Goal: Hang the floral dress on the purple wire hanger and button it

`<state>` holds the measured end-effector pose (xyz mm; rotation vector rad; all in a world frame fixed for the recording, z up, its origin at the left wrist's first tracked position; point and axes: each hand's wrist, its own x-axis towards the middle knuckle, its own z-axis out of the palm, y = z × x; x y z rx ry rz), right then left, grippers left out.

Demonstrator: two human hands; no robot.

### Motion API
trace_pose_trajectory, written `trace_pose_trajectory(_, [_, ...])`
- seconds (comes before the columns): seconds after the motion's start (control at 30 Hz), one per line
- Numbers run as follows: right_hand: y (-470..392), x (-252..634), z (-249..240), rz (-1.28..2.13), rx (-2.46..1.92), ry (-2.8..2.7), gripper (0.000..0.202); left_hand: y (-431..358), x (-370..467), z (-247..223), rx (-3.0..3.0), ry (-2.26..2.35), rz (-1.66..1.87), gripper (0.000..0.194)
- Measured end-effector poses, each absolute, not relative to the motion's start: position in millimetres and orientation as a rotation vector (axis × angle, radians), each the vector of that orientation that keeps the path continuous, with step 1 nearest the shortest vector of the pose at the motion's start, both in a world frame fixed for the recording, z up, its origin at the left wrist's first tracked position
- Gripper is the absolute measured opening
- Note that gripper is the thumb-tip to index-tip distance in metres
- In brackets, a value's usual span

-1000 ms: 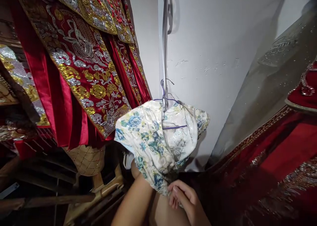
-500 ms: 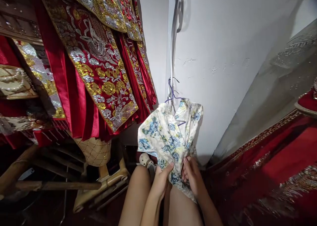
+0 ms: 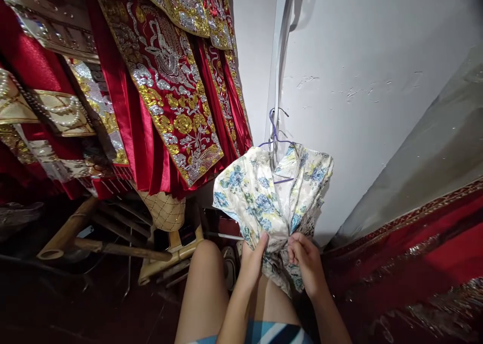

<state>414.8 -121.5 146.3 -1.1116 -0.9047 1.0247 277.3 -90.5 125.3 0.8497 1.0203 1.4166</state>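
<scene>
In the head view we see two hands, our left hand (image 3: 252,261) and right hand (image 3: 305,258), each grip closed on one floral blouse (image 3: 264,198), white with blue blooms, creased, hanging on one purple hanger (image 3: 274,137).

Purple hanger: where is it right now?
In the head view, the purple hanger is slightly right of and above the centre, its hook rising above the floral top, in front of the white wall.
</scene>
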Motion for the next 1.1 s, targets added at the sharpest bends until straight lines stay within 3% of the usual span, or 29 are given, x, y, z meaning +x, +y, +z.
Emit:
trace_pose_trajectory(0.13, [-122, 422, 147, 1.024, -1.029, -0.526, 0.035, -89, 274, 115, 1.051, 1.538, 1.789, 0.056])
trace_pose_trajectory(0.2, [-122, 422, 148, 1.034, -1.034, -0.485, 0.035, -94, 281, 114, 1.274, 1.554, 1.86, 0.043])
trace_pose_trajectory(0.27, [-121, 419, 147, 1.084, -1.067, -0.553, 0.037, -98, 293, 116, 1.588, 1.341, 1.719, 0.029])
trace_pose_trajectory(0.37, [-118, 411, 144, 1.107, -1.131, -0.708, 0.041, -98, 313, 118, 1.724, 1.061, 1.442, 0.023])
trace_pose_trajectory(0.53, [-114, 405, 138, 1.024, -1.181, -0.856, 0.041, -84, 320, 113, 1.656, 1.052, 1.397, 0.01])
trace_pose_trajectory(1.1, [-109, 397, 130, 1.164, -1.185, -1.095, 0.032, -87, 280, 102, 1.631, 1.07, 1.346, 0.019])
